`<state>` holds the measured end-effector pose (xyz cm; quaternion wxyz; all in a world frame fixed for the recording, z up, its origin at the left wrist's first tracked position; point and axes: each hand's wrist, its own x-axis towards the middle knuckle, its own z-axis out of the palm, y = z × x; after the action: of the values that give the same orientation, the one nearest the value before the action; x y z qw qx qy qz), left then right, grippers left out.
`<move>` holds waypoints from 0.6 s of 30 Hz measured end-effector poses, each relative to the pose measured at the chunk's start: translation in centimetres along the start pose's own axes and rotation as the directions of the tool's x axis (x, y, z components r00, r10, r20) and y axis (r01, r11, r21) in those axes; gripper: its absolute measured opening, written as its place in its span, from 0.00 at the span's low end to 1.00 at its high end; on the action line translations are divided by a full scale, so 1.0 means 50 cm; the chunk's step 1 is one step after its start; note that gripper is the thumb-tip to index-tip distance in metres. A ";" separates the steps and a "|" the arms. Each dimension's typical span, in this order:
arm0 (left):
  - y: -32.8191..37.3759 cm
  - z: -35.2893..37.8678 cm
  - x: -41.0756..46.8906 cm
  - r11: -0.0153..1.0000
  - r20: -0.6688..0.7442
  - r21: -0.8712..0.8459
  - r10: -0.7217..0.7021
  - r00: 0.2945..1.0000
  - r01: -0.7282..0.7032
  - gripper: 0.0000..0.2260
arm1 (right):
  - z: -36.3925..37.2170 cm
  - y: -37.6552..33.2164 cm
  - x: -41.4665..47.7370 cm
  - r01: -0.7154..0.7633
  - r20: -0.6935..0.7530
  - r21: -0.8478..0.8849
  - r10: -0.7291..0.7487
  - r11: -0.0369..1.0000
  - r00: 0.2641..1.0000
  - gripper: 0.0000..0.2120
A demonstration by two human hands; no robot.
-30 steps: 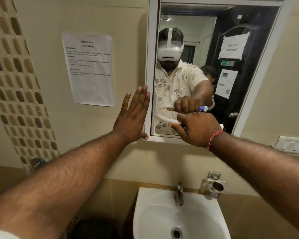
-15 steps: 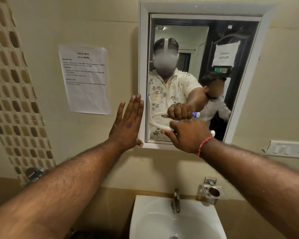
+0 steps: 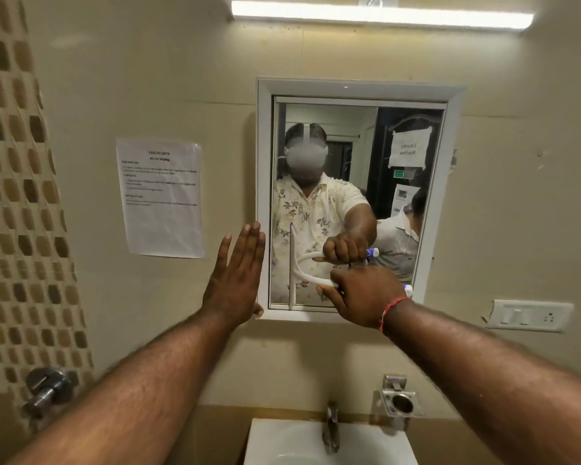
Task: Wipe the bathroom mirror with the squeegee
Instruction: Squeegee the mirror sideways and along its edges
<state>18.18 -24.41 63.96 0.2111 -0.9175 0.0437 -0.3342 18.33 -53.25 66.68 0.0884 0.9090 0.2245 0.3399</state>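
White plastic squeegee (image 3: 311, 279) with a curved handle: blade stands upright against the glass in the lower left part of the white-framed rectangular mirror (image 3: 359, 90), near the frame's left side, its lower end close to the bottom edge. The handle arcs right from the blade into my right hand (image 3: 359, 297). That hand is clenched around the handle, thumb underneath, knuckles toward me. The handle's butt end, with a trace of blue, pokes out past the right side of the fist. A red thread bracelet (image 3: 391, 308) sits on that wrist.

My left hand (image 3: 237, 280) is flat, fingers straight and together, pointing up. It grasps nothing. The palm lies on the beige wall just left of the mirror, and the fingertips overlap the frame's left edge.

A printed white paper sheet (image 3: 161, 199) is stuck to the wall further left, and beyond it runs a strip of brown mosaic tiles (image 3: 17, 196). A chrome wall valve (image 3: 47, 389) sits low on the left.

A lit tube light (image 3: 379, 16) hangs above the mirror. A white switch plate (image 3: 530, 315) is on the right. Nearest me, below: a white ceramic basin (image 3: 282, 441), a metal tap (image 3: 331, 427) and a chrome wall holder (image 3: 401, 402).
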 end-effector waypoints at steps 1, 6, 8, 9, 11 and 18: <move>0.001 -0.001 0.000 1.000 -0.004 0.003 -0.005 1.000 0.005 0.77 | -0.001 0.011 -0.007 -0.006 0.007 -0.007 0.007 1.000 1.000 0.25; 0.004 -0.002 -0.002 1.000 0.007 0.013 -0.012 1.000 0.011 0.76 | -0.001 0.071 -0.053 -0.045 -0.005 0.002 0.045 0.999 0.999 0.20; 0.005 -0.002 -0.002 1.000 0.009 0.020 -0.019 1.000 0.018 0.76 | -0.001 0.089 -0.067 -0.063 -0.003 -0.006 0.063 0.998 0.998 0.20; 0.005 -0.002 -0.002 1.000 0.009 0.019 -0.020 1.000 0.020 0.76 | -0.002 0.099 -0.073 -0.072 0.002 -0.017 0.072 0.997 0.997 0.21; 0.006 -0.003 -0.001 1.000 0.010 0.016 -0.019 1.000 0.019 0.76 | -0.003 0.120 -0.086 -0.084 0.013 -0.045 0.084 0.995 0.996 0.22; 0.000 0.013 0.002 0.999 -0.060 -0.050 -0.001 0.998 -0.002 0.79 | -0.020 0.197 -0.144 -0.141 0.079 -0.115 0.151 0.983 0.985 0.24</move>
<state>18.68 -24.19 63.57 0.1868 -0.9121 0.0584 -0.3603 16.29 -65.32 66.39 0.1225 0.9307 0.1341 0.3174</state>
